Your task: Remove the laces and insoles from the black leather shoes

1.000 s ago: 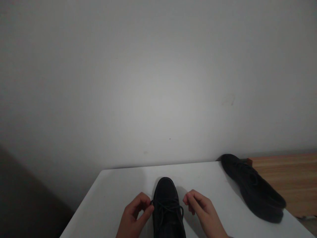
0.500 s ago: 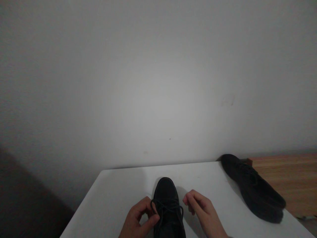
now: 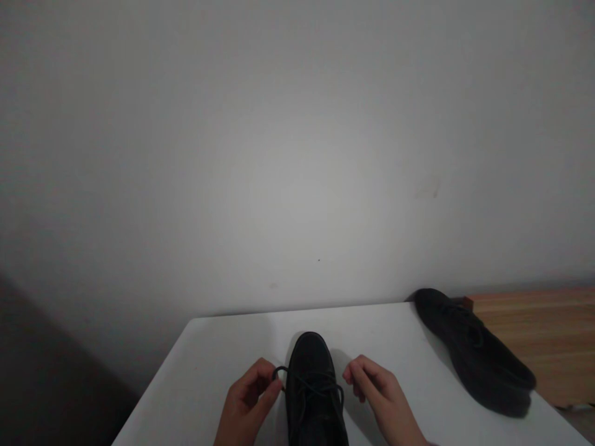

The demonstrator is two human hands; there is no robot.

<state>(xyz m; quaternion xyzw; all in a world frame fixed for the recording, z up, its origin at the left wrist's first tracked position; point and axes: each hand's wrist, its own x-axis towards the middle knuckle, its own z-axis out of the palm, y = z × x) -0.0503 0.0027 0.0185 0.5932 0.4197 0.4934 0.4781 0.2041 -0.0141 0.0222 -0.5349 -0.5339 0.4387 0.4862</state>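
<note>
A black lace-up shoe (image 3: pixel 311 353) stands in the lower middle, toe pointing away from me, its heel end cut off by the frame's bottom. My left hand (image 3: pixel 248 399) is on its left side, thumb and forefinger pinched on a loop of black shoelace (image 3: pixel 281 369) drawn out over the shoe's edge. On the other side, my right hand (image 3: pixel 376 390) is closed in a pinch just beside the laces. Whatever may be between its fingertips does not show.
A second black shoe (image 3: pixel 474 353) lies slantwise at the right edge of the white tabletop (image 3: pixel 209 353). Behind the table rises a pale wall (image 3: pixel 297 173). Beyond the right edge is a wooden surface (image 3: pixel 543 341); a dark area (image 3: pixel 46 378) fills the lower left.
My left hand has moved left, away from the shoe, pulling the shoelace loop outward with it. My right hand and both shoes have stayed in place.
</note>
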